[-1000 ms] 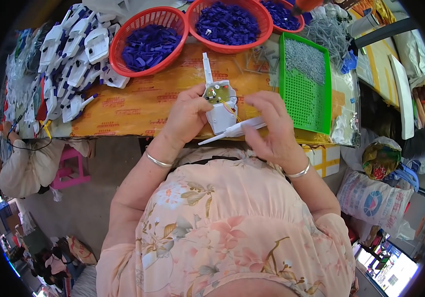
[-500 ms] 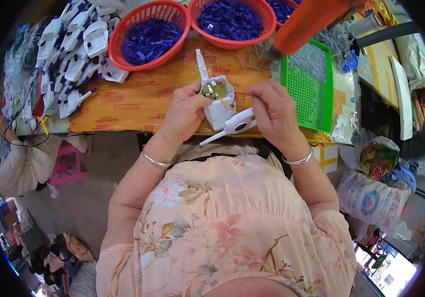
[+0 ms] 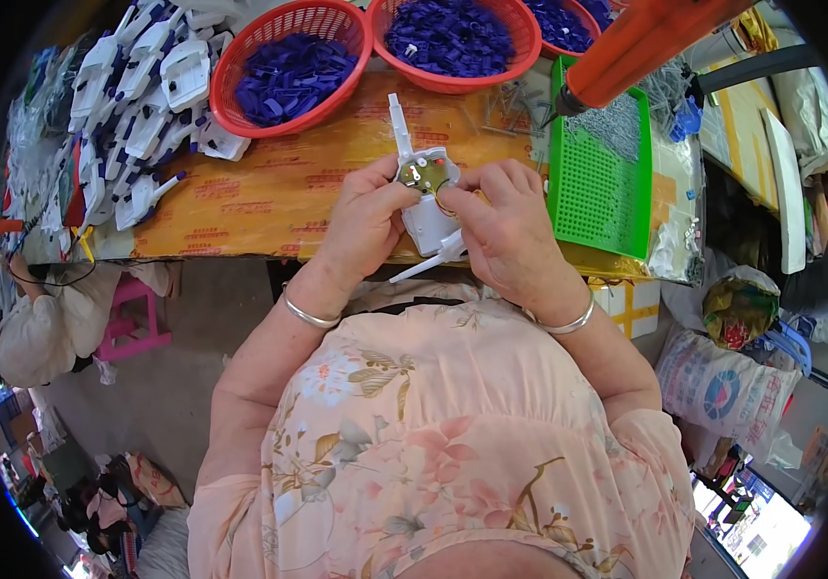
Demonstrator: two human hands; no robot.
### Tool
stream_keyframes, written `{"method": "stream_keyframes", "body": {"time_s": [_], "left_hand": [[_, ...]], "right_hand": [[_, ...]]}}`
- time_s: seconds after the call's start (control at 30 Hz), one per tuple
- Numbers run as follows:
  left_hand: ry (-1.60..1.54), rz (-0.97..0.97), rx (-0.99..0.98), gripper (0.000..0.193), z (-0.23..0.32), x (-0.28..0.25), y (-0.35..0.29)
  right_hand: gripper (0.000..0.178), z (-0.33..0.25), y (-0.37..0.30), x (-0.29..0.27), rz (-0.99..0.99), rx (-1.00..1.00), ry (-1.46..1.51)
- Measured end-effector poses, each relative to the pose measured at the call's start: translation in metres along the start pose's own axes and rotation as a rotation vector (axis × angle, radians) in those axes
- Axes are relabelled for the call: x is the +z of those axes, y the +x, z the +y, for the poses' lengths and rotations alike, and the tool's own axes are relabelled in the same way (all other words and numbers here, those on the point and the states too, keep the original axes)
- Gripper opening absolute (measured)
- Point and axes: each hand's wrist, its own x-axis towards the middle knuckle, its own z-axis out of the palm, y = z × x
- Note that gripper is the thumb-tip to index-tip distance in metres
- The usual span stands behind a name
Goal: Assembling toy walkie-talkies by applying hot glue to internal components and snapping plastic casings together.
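Two hands meet over the near edge of the bench, both on one small white plastic part. From the wearer's side, the left hand wraps the part from the left, its fingers closed around the body. The right hand comes in from the right, its fingers pinched narrowly at the part's open top, where a small metal piece shows. A thin white stem sticks up from the part toward the far side of the bench, and another white prong points down and left below the hands. Each wrist wears a silver bangle.

Just right of the part lies a green perforated tray, with grey screws heaped in its far end. An orange tool hangs above that tray, tip down. Beyond the part stand red baskets filled with dark blue plastic pieces. Left of the part, well apart, white plastic parts of the same kind are piled along the bench.
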Motion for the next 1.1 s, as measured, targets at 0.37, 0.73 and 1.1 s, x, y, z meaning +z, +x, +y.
{"method": "stream_keyframes", "body": {"time_s": [0.37, 0.73, 1.1], "left_hand": [[0.101, 0.109, 0.021, 0.027, -0.01, -0.003, 0.007], [0.1, 0.13, 0.035, 0.026, -0.01, 0.0, 0.007], [0.167, 0.193, 0.108, 0.028, -0.01, -0.007, 0.008]], "right_hand": [[0.031, 0.002, -0.004, -0.007, -0.053, 0.01, 0.072], [0.058, 0.006, -0.033, -0.014, -0.053, -0.093, -0.094], [0.055, 0.009, -0.026, -0.016, -0.182, -0.145, -0.195]]}}
